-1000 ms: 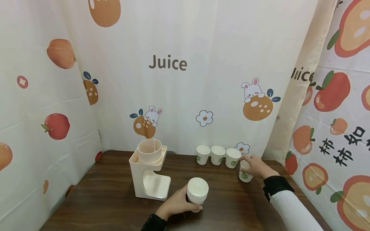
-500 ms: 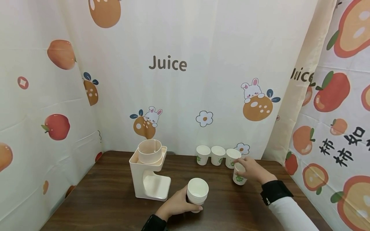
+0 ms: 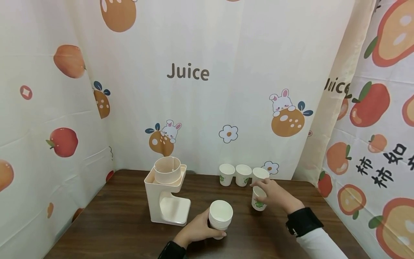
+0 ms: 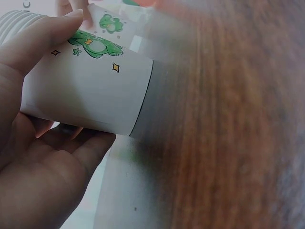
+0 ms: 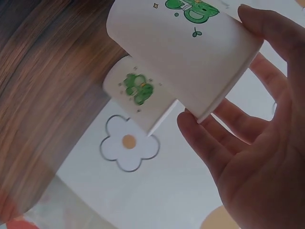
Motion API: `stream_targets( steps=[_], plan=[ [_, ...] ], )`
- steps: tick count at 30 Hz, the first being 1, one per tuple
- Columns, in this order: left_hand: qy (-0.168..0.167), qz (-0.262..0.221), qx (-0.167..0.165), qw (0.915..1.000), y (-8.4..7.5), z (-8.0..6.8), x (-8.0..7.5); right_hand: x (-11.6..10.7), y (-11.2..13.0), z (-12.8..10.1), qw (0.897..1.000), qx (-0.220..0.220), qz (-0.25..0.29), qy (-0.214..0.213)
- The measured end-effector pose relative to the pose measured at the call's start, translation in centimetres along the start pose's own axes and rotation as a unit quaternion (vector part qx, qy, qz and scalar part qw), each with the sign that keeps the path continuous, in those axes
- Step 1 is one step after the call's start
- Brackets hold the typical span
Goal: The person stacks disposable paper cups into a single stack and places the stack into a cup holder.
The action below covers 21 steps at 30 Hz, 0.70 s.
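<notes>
My left hand [image 3: 201, 227] grips a stack of white paper cups [image 3: 221, 215] near the front middle of the table. In the left wrist view the thumb and fingers wrap the lowest cup [image 4: 90, 90], which bears a green cartoon animal. Farther right, my right hand [image 3: 275, 192] holds a single paper cup [image 3: 258, 198] by its rim end. The right wrist view has the same cup [image 5: 186, 52] between thumb and fingertips, with another printed cup [image 5: 138, 88] behind it. Three cups stand in a row at the back, the rightmost [image 3: 260, 173] partly hidden by the hand.
A cream-coloured machine [image 3: 165, 194] with a round open top stands left of the stack. The middle cup [image 3: 243, 175] and left cup [image 3: 227, 175] of the row stand close to the back curtain [image 3: 200, 108]. Dark wooden table [image 3: 113, 223] lies under everything.
My right hand has moved left and slightly toward me with its cup, from the right end of the row to in front of the third cup. The left hand and stack hold still.
</notes>
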<state>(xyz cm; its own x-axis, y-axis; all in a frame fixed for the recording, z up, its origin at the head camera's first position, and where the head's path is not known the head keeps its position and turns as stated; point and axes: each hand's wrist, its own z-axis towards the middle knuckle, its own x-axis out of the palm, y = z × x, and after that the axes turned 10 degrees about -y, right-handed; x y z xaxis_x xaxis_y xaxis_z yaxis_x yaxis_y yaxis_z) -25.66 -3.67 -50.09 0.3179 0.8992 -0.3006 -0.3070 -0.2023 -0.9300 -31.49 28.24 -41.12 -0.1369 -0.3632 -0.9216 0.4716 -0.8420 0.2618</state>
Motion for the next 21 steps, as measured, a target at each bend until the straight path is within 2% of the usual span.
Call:
stream_targets(
  steps=[11,21],
  plan=[
    [0.002,-0.008,-0.001,1.0000,0.2,0.1,0.0,0.3,2.8,-0.8,0.999,-0.035,0.011,-0.016],
    [-0.001,-0.002,-0.002,1.0000,0.4,0.2,0.0,0.0,4.4,-1.0,0.996,-0.088,0.015,-0.018]
  ],
)
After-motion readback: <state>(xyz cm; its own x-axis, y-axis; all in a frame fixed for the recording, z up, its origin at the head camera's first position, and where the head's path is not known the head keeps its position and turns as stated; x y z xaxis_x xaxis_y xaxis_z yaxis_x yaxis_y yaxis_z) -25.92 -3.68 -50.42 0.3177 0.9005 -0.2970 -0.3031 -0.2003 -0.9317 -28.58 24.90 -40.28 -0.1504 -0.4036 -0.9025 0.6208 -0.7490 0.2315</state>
